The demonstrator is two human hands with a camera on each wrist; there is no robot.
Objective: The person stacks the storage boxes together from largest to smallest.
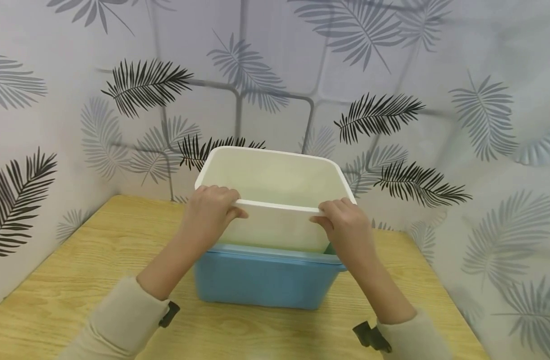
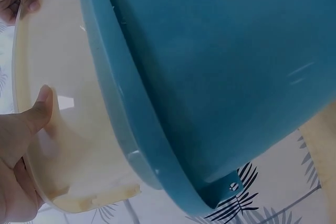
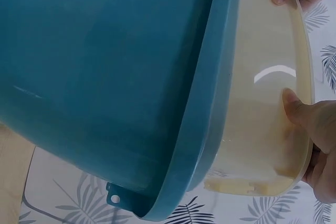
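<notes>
A cream-white plastic basin (image 1: 275, 227) with a rounded rectangular rim sits partly inside a blue plastic basin (image 1: 261, 280), its upper part standing well above the blue rim. My left hand (image 1: 210, 212) grips the white rim near its front left corner, thumb pressed on the outer front wall. At the front right corner my right hand (image 1: 347, 225) holds the same rim in the same way. Both thumbs show against the cream wall in the wrist views. A small tab with a hole (image 3: 115, 198) juts from the blue rim. The white basin's bottom is hidden.
The blue basin stands on a wood-grain table (image 1: 121, 250). Behind and on both sides hangs a pale backdrop (image 1: 275, 60) printed with dark and grey leaves. Dark wrist mounts (image 1: 371, 336) sit at the beige sleeves (image 1: 121, 317).
</notes>
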